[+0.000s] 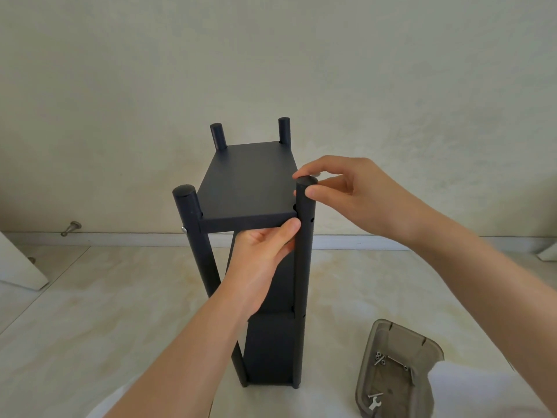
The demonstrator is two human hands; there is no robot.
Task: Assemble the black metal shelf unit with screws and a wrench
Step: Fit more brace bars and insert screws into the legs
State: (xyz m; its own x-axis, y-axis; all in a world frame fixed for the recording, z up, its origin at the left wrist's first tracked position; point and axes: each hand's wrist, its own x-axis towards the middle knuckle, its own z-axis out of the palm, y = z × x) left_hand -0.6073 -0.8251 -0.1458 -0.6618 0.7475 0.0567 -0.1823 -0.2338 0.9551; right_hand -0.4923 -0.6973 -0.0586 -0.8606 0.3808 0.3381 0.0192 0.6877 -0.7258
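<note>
Item: black metal shelf unit (268, 351), standing upright on the tiled floor (120, 297), close to a pale wall (271, 55).
Build: four round posts, a flat top shelf (247, 182) and lower panels between them.
Fitted hardware: one silver screw head (183, 229) on the near left post (196, 236), level with the top shelf.
Left hand (262, 251): grips the front edge of the top shelf, thumb on its face and fingers curled beneath, just beside the near right post (303, 267).
Right hand (355, 194): fingertips and thumb pinch the capped top of the near right post.
Container: translucent grey tray (401, 345) on the floor, right of the unit.
Tray contents: loose screws (380, 359) and a small wrench (375, 403).
Other: metal door stop (70, 227) at the wall's foot, left.
</note>
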